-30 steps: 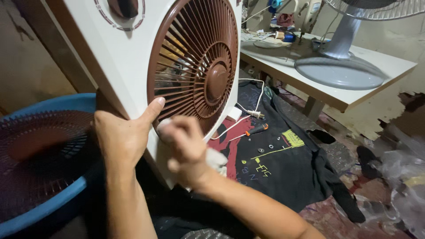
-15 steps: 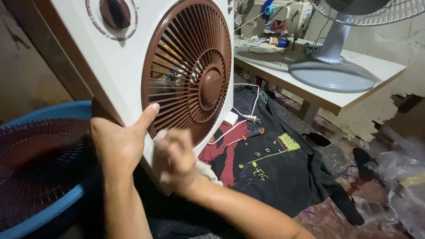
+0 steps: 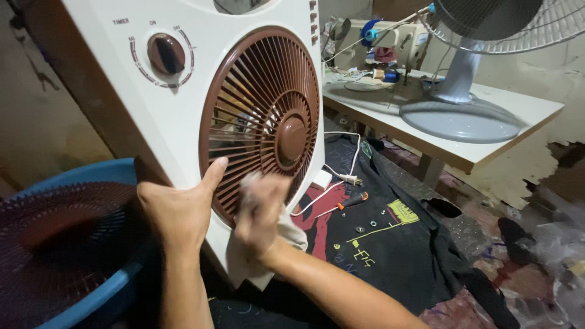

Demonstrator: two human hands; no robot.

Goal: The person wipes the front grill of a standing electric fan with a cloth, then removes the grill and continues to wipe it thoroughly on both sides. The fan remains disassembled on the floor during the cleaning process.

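Left hand (image 3: 177, 210) clamped on the lower left edge of the white plastic box fan with a round brown slatted grille (image 3: 259, 119), thumb stretched up against the grille rim, other fingers wrapped behind the casing and out of sight. Right hand (image 3: 261, 210) closed around a bunched off-white cloth rag (image 3: 256, 256), pressing it on the lower part of the grille and the casing below; hand is motion-blurred, rag tail hangs under the wrist. Fan is tilted, standing directly in front of both hands, brown round timer knob (image 3: 166, 53) at its upper left. Left of the fan: blue plastic basin (image 3: 91, 286) with a dark brown detached round fan grille (image 3: 55, 244) lying in it, just beside the left forearm. Right of the fan, on the floor: black printed t-shirt spread flat (image 3: 390, 244), on it an orange-handled screwdriver (image 3: 353, 200), a few small metal washers and screws (image 3: 372, 220), and a white power cord with plug (image 3: 344, 176) running from the fan's base. All of these are well apart from the hands. Behind: white table (image 3: 487, 146) carrying a grey pedestal fan base (image 3: 463, 119) and a sewing machine (image 3: 384, 39). Nothing sits between the hands and the grille.
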